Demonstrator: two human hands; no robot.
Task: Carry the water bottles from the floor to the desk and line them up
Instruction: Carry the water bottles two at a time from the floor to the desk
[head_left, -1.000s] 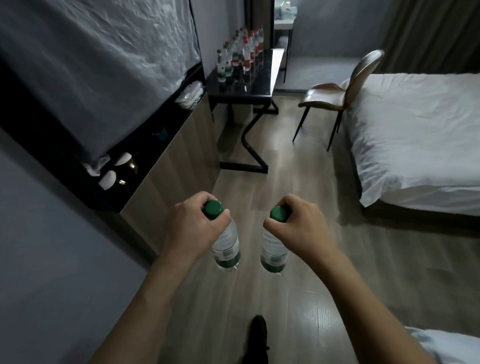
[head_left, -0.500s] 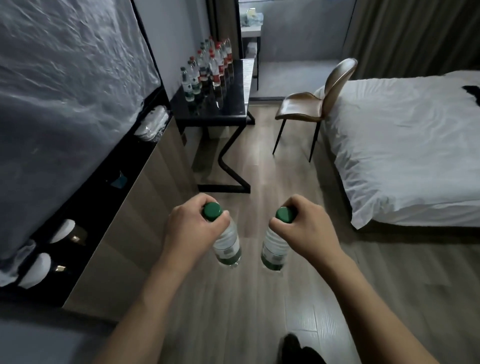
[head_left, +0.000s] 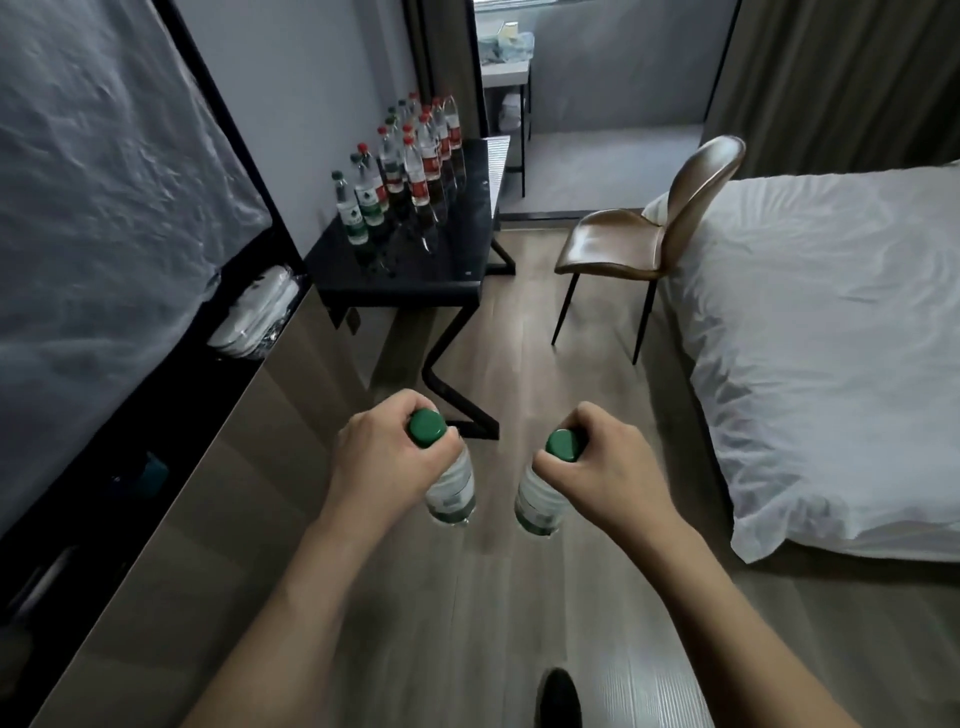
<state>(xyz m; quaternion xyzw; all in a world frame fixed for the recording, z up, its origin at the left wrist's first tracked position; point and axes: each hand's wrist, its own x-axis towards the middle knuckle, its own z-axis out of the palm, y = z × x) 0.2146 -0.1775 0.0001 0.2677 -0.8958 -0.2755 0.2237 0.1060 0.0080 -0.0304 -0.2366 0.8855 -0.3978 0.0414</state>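
I'm mid-carry. My left hand (head_left: 387, 457) grips the left bottle (head_left: 451, 491) by its neck under the green cap, and my right hand (head_left: 605, 465) grips the right bottle (head_left: 537, 501) the same way. Both hang upright over the floor (head_left: 519, 597), apart from each other. The bench (head_left: 441, 260) is ahead and to the left, well apart from me, with rows of bottles (head_left: 405, 176) standing along its far side by the wall. Next, I judge, I must walk up and set these two upright beside the nearest green-capped ones. They are clear plastic with green-and-white labels, apparently full.
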